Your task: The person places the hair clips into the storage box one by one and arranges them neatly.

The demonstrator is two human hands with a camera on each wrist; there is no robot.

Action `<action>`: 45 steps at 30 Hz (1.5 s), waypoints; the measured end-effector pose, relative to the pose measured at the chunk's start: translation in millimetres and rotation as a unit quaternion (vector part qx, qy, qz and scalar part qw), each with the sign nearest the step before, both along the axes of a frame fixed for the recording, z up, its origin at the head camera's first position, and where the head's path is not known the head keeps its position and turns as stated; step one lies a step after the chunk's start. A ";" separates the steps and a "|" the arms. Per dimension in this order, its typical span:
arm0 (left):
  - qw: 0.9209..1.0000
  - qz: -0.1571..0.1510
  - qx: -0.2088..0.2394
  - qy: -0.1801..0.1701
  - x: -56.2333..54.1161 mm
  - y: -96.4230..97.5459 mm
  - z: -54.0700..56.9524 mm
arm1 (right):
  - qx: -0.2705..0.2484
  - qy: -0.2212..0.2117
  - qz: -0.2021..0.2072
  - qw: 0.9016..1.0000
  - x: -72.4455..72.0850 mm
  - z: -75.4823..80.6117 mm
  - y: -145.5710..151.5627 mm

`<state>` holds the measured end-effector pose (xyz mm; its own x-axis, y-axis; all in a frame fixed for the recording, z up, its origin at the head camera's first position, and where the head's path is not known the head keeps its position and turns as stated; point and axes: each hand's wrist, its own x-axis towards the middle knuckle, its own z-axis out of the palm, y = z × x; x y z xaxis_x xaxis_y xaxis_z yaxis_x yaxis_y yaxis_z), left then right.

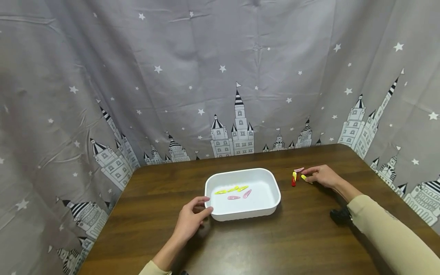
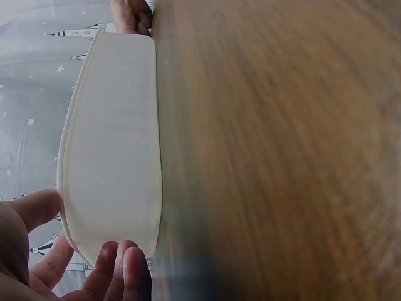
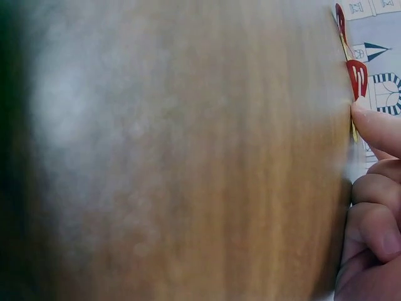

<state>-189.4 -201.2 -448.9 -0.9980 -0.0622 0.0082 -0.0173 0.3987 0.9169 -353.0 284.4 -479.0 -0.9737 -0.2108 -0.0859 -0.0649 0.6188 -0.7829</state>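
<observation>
My left hand (image 1: 194,215) holds the near-left corner of a white tray (image 1: 244,214), thumb and fingers at its rim and outer wall. Inside lie several yellow hair clips (image 1: 221,192) and two pink ones (image 1: 233,197). Right of the tray, my right hand (image 1: 323,176) reaches down to the table, its thumb and index fingertips around a yellow hair clip (image 1: 303,177). Just left of these fingertips are a pink clip (image 1: 299,169), another yellow clip (image 1: 294,175) and a red clip (image 1: 293,182). In the right wrist view the thumb overlaps a red clip (image 3: 358,78).
The brown wooden table (image 1: 154,225) reaches back to a grey curtain (image 1: 178,76) printed with castles and stars. Under the right sleeve (image 1: 385,229) shows a dark object (image 1: 339,215) at the wrist.
</observation>
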 end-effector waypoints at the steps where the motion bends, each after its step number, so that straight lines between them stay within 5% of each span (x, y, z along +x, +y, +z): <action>1: 1.000 0.000 -0.001 0.000 -0.3 -0.2 0.5 | 0.000 0.002 -0.001 1.000 0.0 0.4 -0.4; 12: 1.000 -0.001 -0.006 0.006 -1.3 -1.3 0.5 | 0.036 0.043 -0.002 0.998 3.7 5.5 -6.9; 45: 1.000 -0.003 -0.001 0.002 -0.6 -1.9 -1.9 | 0.041 0.024 -0.007 0.999 5.5 3.8 -3.9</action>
